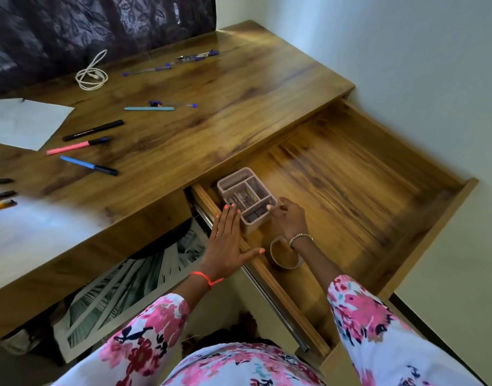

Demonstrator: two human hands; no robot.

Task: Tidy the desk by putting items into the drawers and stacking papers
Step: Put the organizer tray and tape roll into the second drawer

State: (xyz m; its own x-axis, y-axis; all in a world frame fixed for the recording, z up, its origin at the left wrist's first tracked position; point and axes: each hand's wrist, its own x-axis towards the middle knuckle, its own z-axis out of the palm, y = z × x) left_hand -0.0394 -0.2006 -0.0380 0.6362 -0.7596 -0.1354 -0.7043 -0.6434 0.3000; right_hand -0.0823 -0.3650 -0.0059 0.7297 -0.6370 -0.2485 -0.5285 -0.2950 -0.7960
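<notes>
A small pink divided organiser tray (240,185) with small items in its compartments sits in the near left corner of the open wooden drawer (350,190). My left hand (228,240) lies flat with straight fingers against the tray's left side and the drawer's side rail. On the tray's right side, my right hand (290,218) curls its fingers round the near right corner. A tape roll (283,264) lies in the drawer under my right wrist. Several pens and markers (89,165) and a white sheet of paper (22,123) lie on the desk.
A coiled white cable (91,73) lies at the back of the desk (211,121), near a dark curtain. More pens (2,196) and another sheet sit at the left edge. A white wall stands to the right. A patterned board leans under the desk.
</notes>
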